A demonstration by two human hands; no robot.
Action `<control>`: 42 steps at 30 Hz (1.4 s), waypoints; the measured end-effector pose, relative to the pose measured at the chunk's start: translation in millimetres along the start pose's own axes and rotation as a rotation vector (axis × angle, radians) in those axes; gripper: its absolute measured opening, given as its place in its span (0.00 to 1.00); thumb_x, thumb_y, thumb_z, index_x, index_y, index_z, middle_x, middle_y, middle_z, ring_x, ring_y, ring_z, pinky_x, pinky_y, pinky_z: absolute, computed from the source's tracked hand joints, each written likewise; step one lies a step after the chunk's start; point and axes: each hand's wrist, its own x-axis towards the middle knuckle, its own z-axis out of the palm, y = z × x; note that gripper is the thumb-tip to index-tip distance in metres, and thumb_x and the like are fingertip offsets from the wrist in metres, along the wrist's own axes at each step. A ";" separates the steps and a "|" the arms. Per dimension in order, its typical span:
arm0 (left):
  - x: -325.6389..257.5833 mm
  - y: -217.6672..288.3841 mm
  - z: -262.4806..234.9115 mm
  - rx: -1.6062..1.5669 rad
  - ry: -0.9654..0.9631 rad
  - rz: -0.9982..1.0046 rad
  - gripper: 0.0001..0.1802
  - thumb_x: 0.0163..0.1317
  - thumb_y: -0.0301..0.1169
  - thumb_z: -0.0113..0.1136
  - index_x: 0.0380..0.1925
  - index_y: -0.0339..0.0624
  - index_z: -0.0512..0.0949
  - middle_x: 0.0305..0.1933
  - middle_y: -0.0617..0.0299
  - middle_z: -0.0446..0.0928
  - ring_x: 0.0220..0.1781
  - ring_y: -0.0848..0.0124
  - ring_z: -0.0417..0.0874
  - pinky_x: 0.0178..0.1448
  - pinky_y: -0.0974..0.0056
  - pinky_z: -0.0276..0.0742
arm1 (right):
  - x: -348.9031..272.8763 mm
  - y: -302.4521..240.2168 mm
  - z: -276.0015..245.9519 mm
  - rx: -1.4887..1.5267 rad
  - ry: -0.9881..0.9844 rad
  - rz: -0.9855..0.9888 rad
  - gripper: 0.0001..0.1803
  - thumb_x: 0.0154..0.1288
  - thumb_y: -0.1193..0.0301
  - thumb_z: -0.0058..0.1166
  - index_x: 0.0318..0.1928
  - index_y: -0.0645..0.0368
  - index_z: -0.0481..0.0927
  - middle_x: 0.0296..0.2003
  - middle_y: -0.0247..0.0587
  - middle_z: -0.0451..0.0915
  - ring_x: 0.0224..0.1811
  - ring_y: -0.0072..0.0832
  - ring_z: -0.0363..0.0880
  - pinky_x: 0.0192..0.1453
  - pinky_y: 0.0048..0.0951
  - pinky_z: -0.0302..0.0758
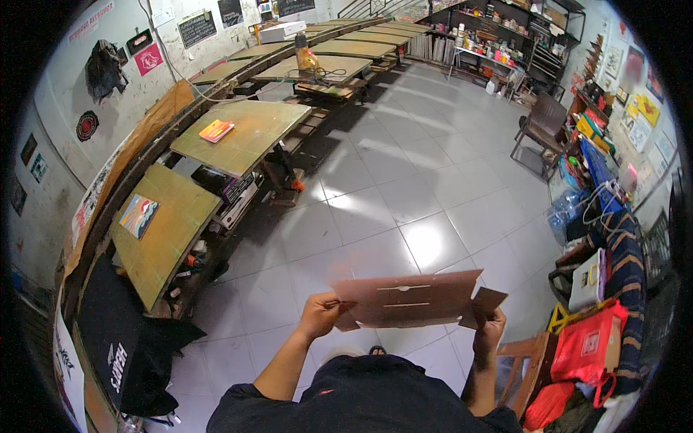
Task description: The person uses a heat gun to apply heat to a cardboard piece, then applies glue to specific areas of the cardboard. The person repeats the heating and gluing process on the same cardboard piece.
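Note:
A flat brown cardboard piece [408, 301], with cut slots near its middle and folding flaps at its edges, is held up in front of my body. At its left end my left hand [323, 315] pinches a corner flap between thumb and fingers. On the opposite end, my right hand [489, 327] grips the board by a flap [491, 298] that sticks out to the side. The cardboard spans the gap between both hands, above the tiled floor. Its far left corner looks smeared by motion.
Along the left runs a row of slanted boards [245, 136], with a colourful picture [138, 216] and an orange-yellow packet [216, 130] on them. To the right stand a wooden chair [530, 361], a red bag [588, 343] and a dark chair [543, 121]. Shelves [498, 36] line the back.

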 end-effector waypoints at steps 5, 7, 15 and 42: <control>110.5 -17.3 -40.0 0.117 0.229 -0.161 0.07 0.53 0.25 0.58 0.32 0.36 0.79 0.32 0.61 0.80 0.35 0.79 0.77 0.40 0.74 0.71 | 128.0 61.2 72.3 0.100 -0.121 0.055 0.10 0.50 0.75 0.56 0.34 0.66 0.76 0.31 0.39 0.78 0.29 0.24 0.77 0.32 0.25 0.75; 158.6 -26.5 -60.8 0.133 0.255 -0.144 0.06 0.52 0.27 0.59 0.30 0.37 0.80 0.28 0.62 0.80 0.31 0.80 0.77 0.35 0.74 0.71 | 183.5 86.6 106.9 -0.056 -0.136 0.137 0.07 0.53 0.77 0.53 0.34 0.65 0.76 0.31 0.39 0.78 0.29 0.23 0.76 0.32 0.23 0.73; 369.1 -11.0 -133.8 -0.030 0.362 0.013 0.05 0.49 0.27 0.63 0.24 0.36 0.80 0.22 0.64 0.78 0.24 0.83 0.73 0.27 0.75 0.67 | 404.7 131.8 232.0 -0.322 -0.235 0.212 0.14 0.55 0.80 0.50 0.44 0.65 0.73 0.36 0.39 0.77 0.36 0.23 0.73 0.43 0.24 0.71; 579.7 22.5 -197.4 0.442 1.352 -0.229 0.10 0.32 0.28 0.67 0.14 0.34 0.77 0.15 0.61 0.73 0.17 0.72 0.69 0.25 0.70 0.61 | 955.1 302.5 777.5 -0.135 -1.004 0.375 0.24 0.60 0.57 0.50 0.46 0.67 0.69 0.40 0.45 0.75 0.41 0.29 0.75 0.45 0.27 0.71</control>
